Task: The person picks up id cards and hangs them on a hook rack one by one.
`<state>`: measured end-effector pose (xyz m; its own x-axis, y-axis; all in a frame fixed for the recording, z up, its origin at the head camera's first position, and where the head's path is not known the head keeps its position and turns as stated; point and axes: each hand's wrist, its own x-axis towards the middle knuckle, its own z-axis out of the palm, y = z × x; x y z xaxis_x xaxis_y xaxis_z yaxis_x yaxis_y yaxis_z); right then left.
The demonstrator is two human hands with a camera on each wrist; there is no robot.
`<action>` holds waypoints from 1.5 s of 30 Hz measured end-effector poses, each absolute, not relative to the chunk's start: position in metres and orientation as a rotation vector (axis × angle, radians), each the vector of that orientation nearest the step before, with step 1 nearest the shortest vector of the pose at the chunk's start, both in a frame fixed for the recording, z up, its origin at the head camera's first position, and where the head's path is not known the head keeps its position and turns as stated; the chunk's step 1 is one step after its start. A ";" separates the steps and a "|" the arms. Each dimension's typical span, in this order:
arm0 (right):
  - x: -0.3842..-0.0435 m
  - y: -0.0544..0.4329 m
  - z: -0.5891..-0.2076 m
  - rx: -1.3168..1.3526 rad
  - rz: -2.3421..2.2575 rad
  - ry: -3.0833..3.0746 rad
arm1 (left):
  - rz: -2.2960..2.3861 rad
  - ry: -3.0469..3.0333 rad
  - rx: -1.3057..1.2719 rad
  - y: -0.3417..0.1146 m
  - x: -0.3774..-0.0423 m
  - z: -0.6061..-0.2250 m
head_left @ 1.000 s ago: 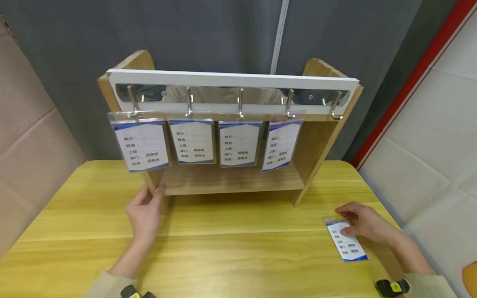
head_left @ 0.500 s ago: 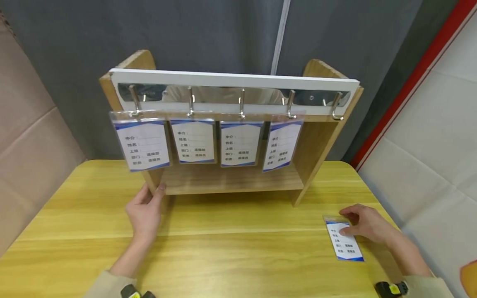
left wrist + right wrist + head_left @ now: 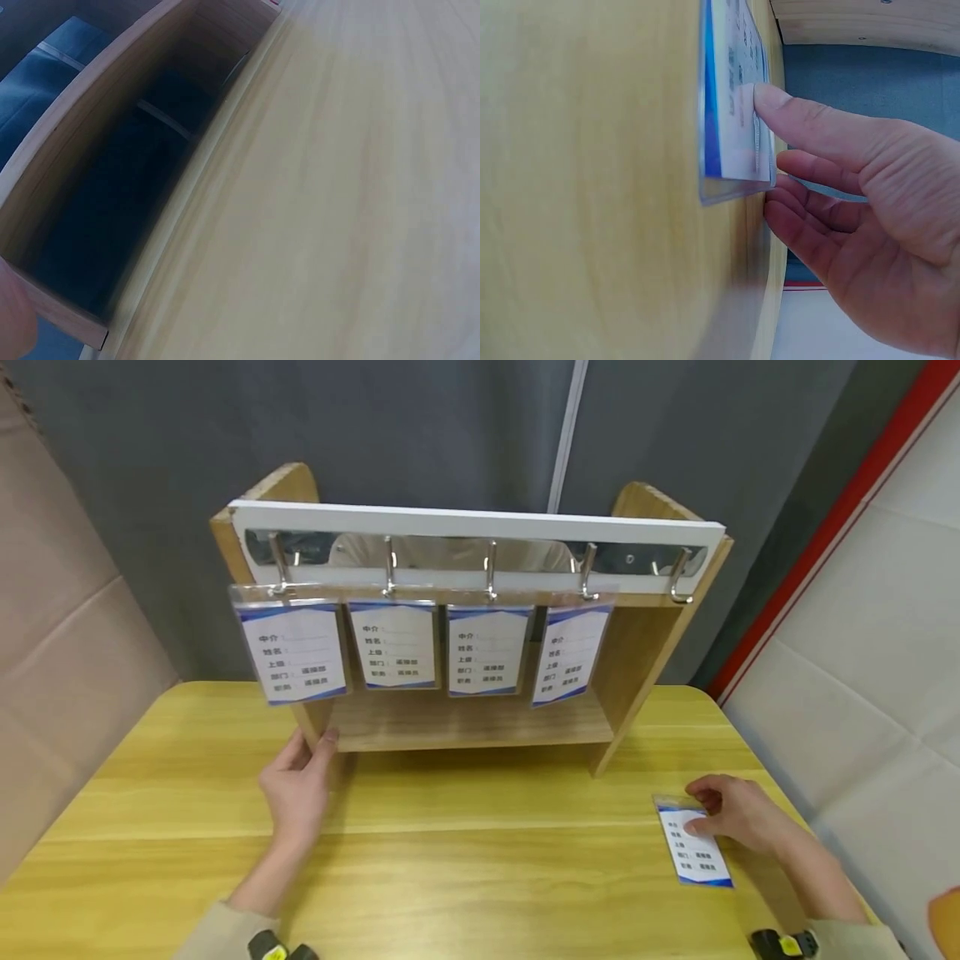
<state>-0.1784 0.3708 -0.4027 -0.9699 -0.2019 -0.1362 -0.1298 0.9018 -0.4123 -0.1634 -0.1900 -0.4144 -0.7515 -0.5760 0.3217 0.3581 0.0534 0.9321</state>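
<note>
My left hand (image 3: 296, 793) grips the lower left side panel of a wooden rack (image 3: 472, 739), thumb in front; in the left wrist view a fingertip (image 3: 15, 319) shows at the rack's edge (image 3: 64, 315). At the table's right, my right hand (image 3: 742, 814) pinches the upper right edge of a clear-sleeved name badge (image 3: 696, 852). Up close, the thumb (image 3: 780, 101) lies on the badge's (image 3: 739, 142) face, other fingers curl behind its edge, and the near end looks slightly lifted. Similar badges (image 3: 487, 652) hang side by side from the rack's metal hooks (image 3: 491, 572).
The rack's white front bar (image 3: 480, 518) carries a mirror-like strip with several hooks; the rightmost hook (image 3: 681, 577) bears no badge. A yellow wood-grain table (image 3: 480, 877) lies beneath. Grey panels (image 3: 420, 435) stand behind, with pale walls at both sides.
The badge by my right hand has turned a little, its lower end shifting left. My right hand has edged slightly right, while my left hand keeps its grip on the rack.
</note>
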 end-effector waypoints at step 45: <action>-0.164 0.376 -0.416 -0.346 -1.040 2.952 | -1.779 -1.645 0.227 -0.191 -0.164 -0.416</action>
<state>-0.1635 0.3755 -0.4160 -0.9758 -0.2039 0.0791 -0.2084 0.7576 -0.6185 -0.1644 -0.1908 -0.4161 -0.7446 -0.5861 0.3195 0.3644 0.0441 0.9302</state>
